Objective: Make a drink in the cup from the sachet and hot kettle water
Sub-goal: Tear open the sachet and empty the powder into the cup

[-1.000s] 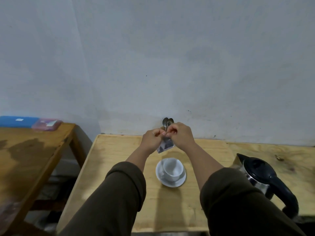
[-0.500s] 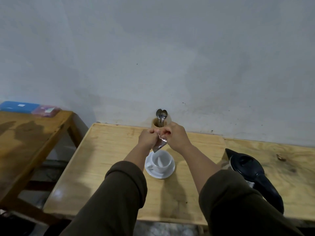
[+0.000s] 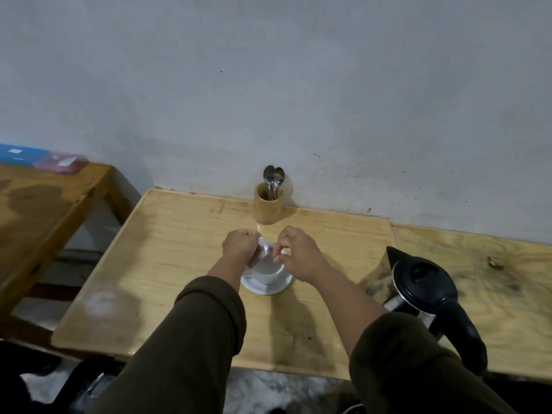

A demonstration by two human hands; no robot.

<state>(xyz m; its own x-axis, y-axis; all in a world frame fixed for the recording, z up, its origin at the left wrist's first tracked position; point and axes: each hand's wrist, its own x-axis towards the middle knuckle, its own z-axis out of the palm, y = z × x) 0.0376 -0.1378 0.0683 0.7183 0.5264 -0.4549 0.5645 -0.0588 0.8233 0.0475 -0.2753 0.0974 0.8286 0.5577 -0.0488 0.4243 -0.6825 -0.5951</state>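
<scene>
Both hands hold the sachet (image 3: pixel 264 249) over the cup (image 3: pixel 268 268) in the middle of the table (image 3: pixel 179 234) — left hand (image 3: pixel 240 249) pinching one side, right hand (image 3: pixel 298 255) the other. It looks thin, light and crinkly — best pinched by its edges.

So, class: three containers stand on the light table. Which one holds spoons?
The wooden holder by the wall: metal spoons stick up from it. The white cup sits on a saucer, and the kettle has its black lid closed.
</scene>
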